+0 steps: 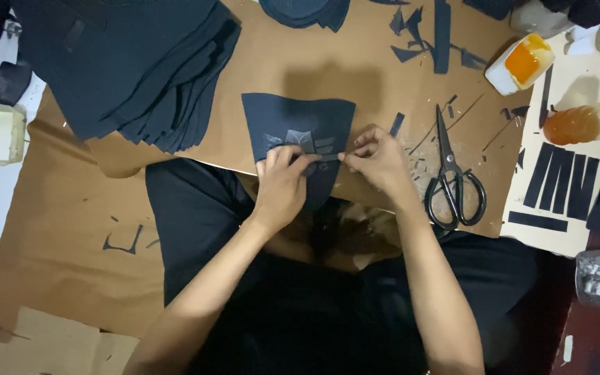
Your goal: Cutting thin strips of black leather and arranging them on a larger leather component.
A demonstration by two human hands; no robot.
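Observation:
A dark blue shield-shaped cut piece (300,121) lies on brown cardboard (272,62) in front of me, with pale markings near its middle. My left hand (282,184) presses its lower part, fingertips pinching a small dark strip (324,158). My right hand (380,163) pinches the same strip from the right side. Both hands meet over the lower edge of the piece, above my lap.
A tall stack of dark cut pieces (133,62) sits at upper left. Black scissors (453,187) lie right of my hands. Dark strips (560,180) rest on a pale board at right, by an open tub of orange glue (526,62) and a plastic bottle (585,121).

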